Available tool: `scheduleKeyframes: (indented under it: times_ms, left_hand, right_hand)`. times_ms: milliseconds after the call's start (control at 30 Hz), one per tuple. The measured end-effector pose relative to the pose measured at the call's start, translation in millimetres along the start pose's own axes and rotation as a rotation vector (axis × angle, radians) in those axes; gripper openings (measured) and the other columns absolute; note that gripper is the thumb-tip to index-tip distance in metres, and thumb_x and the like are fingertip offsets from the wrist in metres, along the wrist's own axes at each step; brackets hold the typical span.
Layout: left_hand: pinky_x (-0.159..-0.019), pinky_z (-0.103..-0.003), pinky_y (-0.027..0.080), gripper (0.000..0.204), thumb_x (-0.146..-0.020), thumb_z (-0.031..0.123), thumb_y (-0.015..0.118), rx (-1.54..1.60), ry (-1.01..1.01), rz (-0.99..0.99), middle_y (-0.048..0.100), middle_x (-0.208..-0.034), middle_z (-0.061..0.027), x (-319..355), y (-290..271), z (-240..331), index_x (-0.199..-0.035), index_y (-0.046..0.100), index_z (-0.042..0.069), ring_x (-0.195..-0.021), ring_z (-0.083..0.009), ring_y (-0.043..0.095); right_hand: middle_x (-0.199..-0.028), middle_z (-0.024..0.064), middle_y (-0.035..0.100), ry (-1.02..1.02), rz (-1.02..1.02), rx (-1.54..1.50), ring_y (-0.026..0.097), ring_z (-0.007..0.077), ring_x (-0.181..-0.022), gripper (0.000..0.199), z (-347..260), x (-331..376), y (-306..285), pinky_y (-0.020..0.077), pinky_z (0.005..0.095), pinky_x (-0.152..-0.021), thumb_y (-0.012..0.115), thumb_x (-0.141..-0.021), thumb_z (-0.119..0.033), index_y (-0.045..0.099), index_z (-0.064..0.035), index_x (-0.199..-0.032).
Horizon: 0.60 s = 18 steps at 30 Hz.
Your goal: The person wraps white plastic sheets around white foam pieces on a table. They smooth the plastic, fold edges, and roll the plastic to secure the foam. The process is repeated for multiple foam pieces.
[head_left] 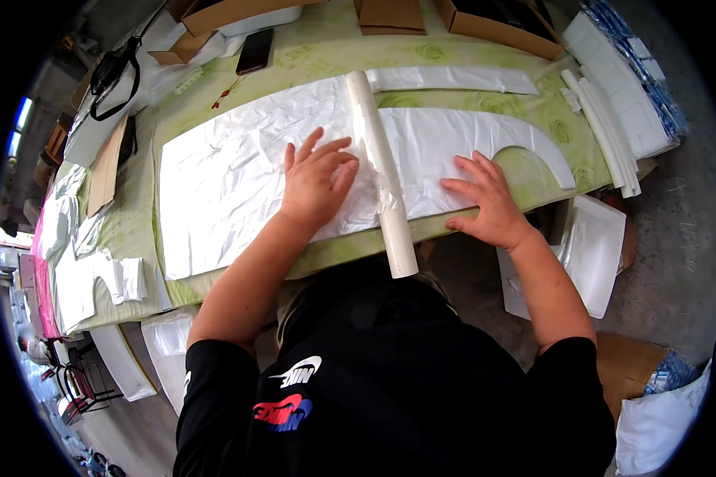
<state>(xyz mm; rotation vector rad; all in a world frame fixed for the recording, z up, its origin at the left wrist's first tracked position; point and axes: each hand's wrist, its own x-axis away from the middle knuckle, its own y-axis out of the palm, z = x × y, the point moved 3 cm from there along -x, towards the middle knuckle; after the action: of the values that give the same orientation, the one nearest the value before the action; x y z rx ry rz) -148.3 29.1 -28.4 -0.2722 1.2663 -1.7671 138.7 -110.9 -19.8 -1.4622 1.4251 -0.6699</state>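
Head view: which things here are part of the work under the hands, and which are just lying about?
In hand:
left hand, flat on the white plastic sheet
right hand, flat on the same sheet
white roll lying across the sheet between the hands

Lying about:
phone
cardboard boxes
black scissors
white strips

Both hands, left point(317, 184) and right point(489, 203), lie flat, fingers spread.

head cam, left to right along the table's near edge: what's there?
White plastic sheet → left hand flat on it → white tube lying across the sheet → right hand pressing the sheet → curved cutout → bundle of white sticks.
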Motion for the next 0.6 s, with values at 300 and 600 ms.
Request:
scheduleKeyframes:
  times_ms: [300, 600]
  left_hand:
    - [-0.124, -0.056, 0.02, 0.053, -0.101, 0.04, 0.058, -0.021, 0.074, -0.102, 0.053, -0.151, -0.0103, -10, 10, 15, -0.146, 0.051, 0.013, -0.149, -0.0362, 0.035]
    - [-0.125, -0.054, 0.021, 0.059, -0.103, 0.043, 0.055, -0.059, 0.021, -0.126, 0.052, -0.151, -0.0123, -10, 12, 17, -0.151, 0.046, 0.011, -0.149, -0.0339, 0.036]
  right_hand:
    - [-0.149, 0.0103, 0.053, 0.018, 0.0, -0.026, 0.037, 0.0403, -0.145, 0.05, 14, -7, 3, 0.0286, 0.0512, -0.119, 0.084, -0.078, -0.036, 0.073, -0.0215, -0.124]
    - [-0.15, 0.0101, 0.052, -0.02, -0.02, -0.015, 0.037, 0.0412, -0.145, 0.053, 34, -23, 6, 0.0295, 0.0518, -0.119, 0.084, -0.076, -0.037, 0.073, -0.0228, -0.126]
